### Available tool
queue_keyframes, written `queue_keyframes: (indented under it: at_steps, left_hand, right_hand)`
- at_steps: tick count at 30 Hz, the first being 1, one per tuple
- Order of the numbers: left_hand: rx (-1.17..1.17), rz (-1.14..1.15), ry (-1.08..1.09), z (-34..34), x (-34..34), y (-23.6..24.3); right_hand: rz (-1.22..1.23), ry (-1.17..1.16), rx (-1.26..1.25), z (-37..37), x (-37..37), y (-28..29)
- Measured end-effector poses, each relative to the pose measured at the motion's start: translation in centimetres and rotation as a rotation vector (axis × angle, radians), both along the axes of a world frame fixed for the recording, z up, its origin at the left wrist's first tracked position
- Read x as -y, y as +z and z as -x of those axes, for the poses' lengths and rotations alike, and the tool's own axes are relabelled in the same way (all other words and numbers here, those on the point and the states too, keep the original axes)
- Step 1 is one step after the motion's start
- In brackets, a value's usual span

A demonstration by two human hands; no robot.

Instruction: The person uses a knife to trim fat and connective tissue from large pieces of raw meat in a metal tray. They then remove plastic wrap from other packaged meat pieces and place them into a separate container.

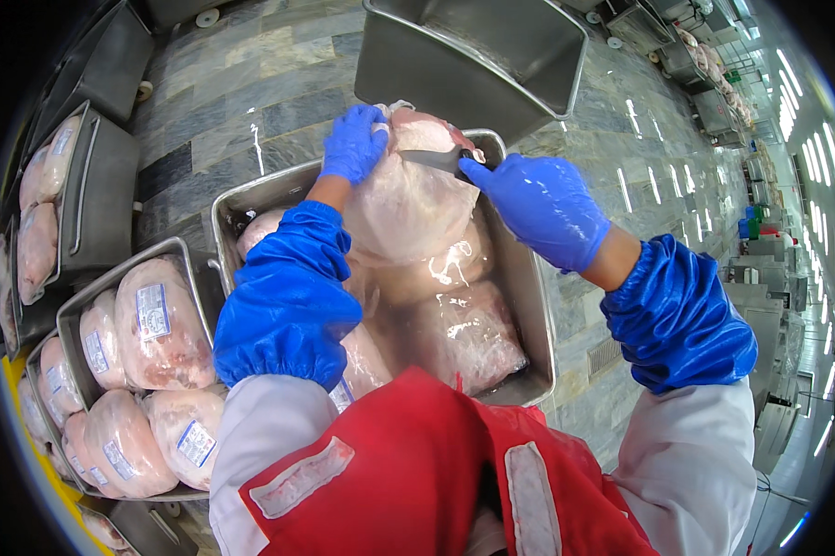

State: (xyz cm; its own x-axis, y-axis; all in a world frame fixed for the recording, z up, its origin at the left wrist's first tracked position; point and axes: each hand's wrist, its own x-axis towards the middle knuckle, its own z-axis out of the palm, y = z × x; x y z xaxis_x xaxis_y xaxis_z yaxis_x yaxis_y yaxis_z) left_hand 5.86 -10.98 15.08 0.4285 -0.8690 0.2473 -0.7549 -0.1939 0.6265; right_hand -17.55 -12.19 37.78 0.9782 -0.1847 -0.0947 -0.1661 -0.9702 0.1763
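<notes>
Plainly, the right fingers wrap a knife; the left fingers, closure unclear, touch bagged meat lying between.

Tiled floor as passage right of the near bin, raised rim in the way; far bin blocking ahead, loaded bin crowding the left, knife between left hand and right hand

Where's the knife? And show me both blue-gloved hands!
Knife (433, 161): head view, on the flat of its blade.
Right hand (547, 208): head view, on its gloved back.
Left hand (354, 146): head view, on its gloved back.
</notes>
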Motion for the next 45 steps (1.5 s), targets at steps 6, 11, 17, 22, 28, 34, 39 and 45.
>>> queue_keyframes:
  at_steps: [6, 11, 17, 22, 28, 34, 39, 45]
  left_hand:
    - [-0.148, 0.150, -0.150, -3.1, -0.1, -2.1]
    - [-0.035, 0.325, -0.177, -3.0, -0.9, -2.2]
    - [-0.095, 0.348, -0.113, -2.3, -1.9, -2.6]
    - [-0.076, 0.260, -0.086, -2.5, -1.8, -2.2]
    - [-0.214, 0.206, -0.044, -3.3, -2.1, -3.4]
    - [-0.338, 0.024, 0.059, -3.5, -1.8, -4.6]
    - [-0.375, 0.075, 0.029, -2.9, -1.8, -4.4]
    - [-0.367, 0.115, -0.024, -3.6, -1.9, -3.3]
  right_hand:
    - [0.229, 0.131, 0.066, -2.5, -2.9, -3.3]
    - [0.082, -0.203, 0.050, 1.6, -3.7, -8.0]
    - [-0.066, -0.459, 0.137, 2.8, -5.1, -13.9]
    - [-0.834, -0.567, 0.275, 3.0, -3.2, -12.2]
    - [-0.775, -0.547, -0.151, 0.1, -1.4, -4.5]
    - [-1.066, -0.781, -0.228, -3.5, -2.6, -4.9]
    - [-0.622, -0.645, 0.025, 0.5, -4.1, -13.1]
    - [-0.783, -0.680, 0.257, 0.9, -7.0, -17.9]
